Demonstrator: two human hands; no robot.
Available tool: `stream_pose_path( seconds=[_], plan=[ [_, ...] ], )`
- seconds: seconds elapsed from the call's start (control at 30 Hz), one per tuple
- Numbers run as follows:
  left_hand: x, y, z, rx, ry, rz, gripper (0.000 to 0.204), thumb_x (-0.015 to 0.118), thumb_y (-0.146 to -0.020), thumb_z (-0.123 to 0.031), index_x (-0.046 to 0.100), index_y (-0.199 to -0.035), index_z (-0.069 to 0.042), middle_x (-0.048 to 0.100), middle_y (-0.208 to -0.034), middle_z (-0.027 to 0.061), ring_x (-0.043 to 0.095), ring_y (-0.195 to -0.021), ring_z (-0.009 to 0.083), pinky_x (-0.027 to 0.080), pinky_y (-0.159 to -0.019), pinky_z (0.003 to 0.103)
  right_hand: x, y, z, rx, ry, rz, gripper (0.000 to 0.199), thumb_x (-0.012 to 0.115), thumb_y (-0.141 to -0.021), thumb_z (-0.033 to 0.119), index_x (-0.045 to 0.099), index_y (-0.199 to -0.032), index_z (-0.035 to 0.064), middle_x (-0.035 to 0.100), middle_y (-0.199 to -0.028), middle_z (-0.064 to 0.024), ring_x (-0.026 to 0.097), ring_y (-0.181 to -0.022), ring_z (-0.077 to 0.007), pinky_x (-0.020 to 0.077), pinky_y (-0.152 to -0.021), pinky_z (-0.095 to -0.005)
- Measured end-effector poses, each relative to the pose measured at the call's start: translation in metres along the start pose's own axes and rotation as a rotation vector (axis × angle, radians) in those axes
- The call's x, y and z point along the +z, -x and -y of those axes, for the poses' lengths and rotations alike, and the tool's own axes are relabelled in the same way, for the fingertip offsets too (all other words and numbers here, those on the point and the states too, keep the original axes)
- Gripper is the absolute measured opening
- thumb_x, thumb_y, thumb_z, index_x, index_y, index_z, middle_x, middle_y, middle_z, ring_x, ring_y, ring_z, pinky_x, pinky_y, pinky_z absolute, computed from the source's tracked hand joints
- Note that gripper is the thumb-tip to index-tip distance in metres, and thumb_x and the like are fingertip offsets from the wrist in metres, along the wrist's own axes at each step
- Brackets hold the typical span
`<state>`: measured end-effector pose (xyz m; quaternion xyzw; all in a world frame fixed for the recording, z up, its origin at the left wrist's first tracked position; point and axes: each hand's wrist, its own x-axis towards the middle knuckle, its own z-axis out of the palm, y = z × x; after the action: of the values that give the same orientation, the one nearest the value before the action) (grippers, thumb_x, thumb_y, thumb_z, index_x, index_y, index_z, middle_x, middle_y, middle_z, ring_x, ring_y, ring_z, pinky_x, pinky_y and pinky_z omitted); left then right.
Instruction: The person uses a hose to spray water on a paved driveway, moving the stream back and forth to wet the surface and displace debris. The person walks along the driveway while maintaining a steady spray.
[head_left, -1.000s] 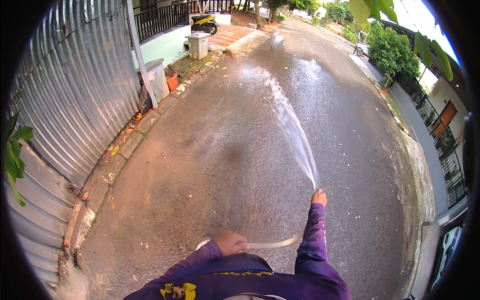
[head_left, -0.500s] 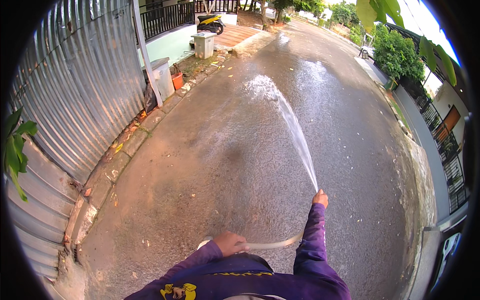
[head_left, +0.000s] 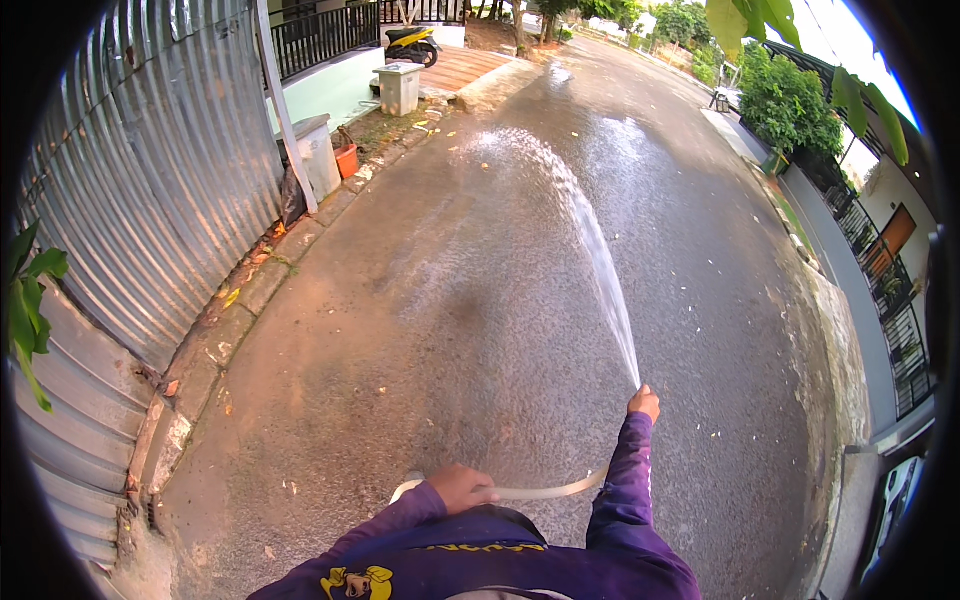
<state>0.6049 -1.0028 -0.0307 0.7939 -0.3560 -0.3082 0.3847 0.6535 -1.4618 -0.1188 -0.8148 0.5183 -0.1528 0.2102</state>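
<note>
A pale, cream-coloured hose (head_left: 545, 492) runs across in front of my body. Close to my waist, my left hand (head_left: 463, 489) is closed around it. My right arm reaches forward, and my right hand (head_left: 645, 403) grips the hose's end, whose opening is hidden by the fingers. From there a white jet of water (head_left: 602, 262) arcs ahead and to the left, breaking into drops over the wet asphalt road (head_left: 480, 370). Between my right sleeve and the right hand, the hose is hidden.
Corrugated metal fencing (head_left: 165, 170) and a kerb (head_left: 255, 290) line the left side. Past them stand a grey bin (head_left: 318, 160), an orange pot (head_left: 346, 160), another bin (head_left: 399, 90) and a yellow-black motorbike (head_left: 412, 45). A low wall (head_left: 835, 230) and a green bush (head_left: 793, 105) border the right.
The water jet's far end has swung left and spread into a wider, thinner arc. My right hand has shifted very slightly right and lower. My left hand stays on the hose.
</note>
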Motion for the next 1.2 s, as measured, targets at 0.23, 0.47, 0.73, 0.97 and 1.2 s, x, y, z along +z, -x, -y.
stream_pose_path(
  seconds=[0.23,0.47,0.73,0.97,1.2],
  plan=[
    [-0.003,-0.003,-0.004,-0.065,-0.034,0.106,0.039,0.059,-0.095,-0.046,0.073,-0.107,-0.012,0.071,-0.091,0.0161,0.069,-0.089,0.0369,0.052,-0.079,0.046,-0.011,0.001,0.003,-0.055,0.015,-0.025,0.047,0.041,-0.095,0.037,0.070,-0.100,-0.0006,0.068,-0.102,-0.0289,0.065,-0.099,-0.0484,0.0500,-0.089,-0.0540],
    [0.000,-0.005,-0.003,-0.037,-0.020,0.098,0.038,0.059,-0.096,-0.046,0.072,-0.106,-0.012,0.071,-0.088,0.0155,0.069,-0.086,0.0360,0.052,-0.077,0.045,-0.001,-0.016,-0.012,-0.149,0.077,-0.033,0.047,0.041,-0.096,0.037,0.070,-0.099,0.0000,0.069,-0.101,-0.0275,0.065,-0.098,-0.0482,0.0504,-0.088,-0.0540],
    [0.002,-0.007,0.000,-0.027,-0.034,0.102,0.039,0.058,-0.096,-0.046,0.072,-0.106,-0.011,0.070,-0.086,0.0156,0.069,-0.084,0.0353,0.052,-0.076,0.044,-0.010,-0.013,-0.002,-0.149,0.066,0.014,0.047,0.042,-0.096,0.037,0.071,-0.101,0.0001,0.069,-0.101,-0.0281,0.065,-0.098,-0.0478,0.0504,-0.088,-0.0538],
    [0.001,-0.009,-0.003,-0.034,-0.021,0.116,0.038,0.058,-0.096,-0.044,0.072,-0.108,-0.010,0.071,-0.087,0.0153,0.069,-0.084,0.0352,0.052,-0.076,0.044,-0.004,-0.020,-0.006,-0.088,0.024,-0.008,0.048,0.042,-0.095,0.038,0.071,-0.103,0.0010,0.069,-0.102,-0.0277,0.065,-0.099,-0.0474,0.0496,-0.089,-0.0543],
    [0.003,-0.013,-0.003,-0.021,-0.013,0.099,0.037,0.058,-0.096,-0.043,0.072,-0.108,-0.010,0.071,-0.086,0.0145,0.069,-0.083,0.0349,0.052,-0.075,0.044,0.004,-0.031,-0.013,-0.159,0.039,-0.004,0.048,0.042,-0.095,0.038,0.072,-0.103,0.0017,0.069,-0.101,-0.0277,0.065,-0.098,-0.0477,0.0495,-0.089,-0.0541]
  ],
)
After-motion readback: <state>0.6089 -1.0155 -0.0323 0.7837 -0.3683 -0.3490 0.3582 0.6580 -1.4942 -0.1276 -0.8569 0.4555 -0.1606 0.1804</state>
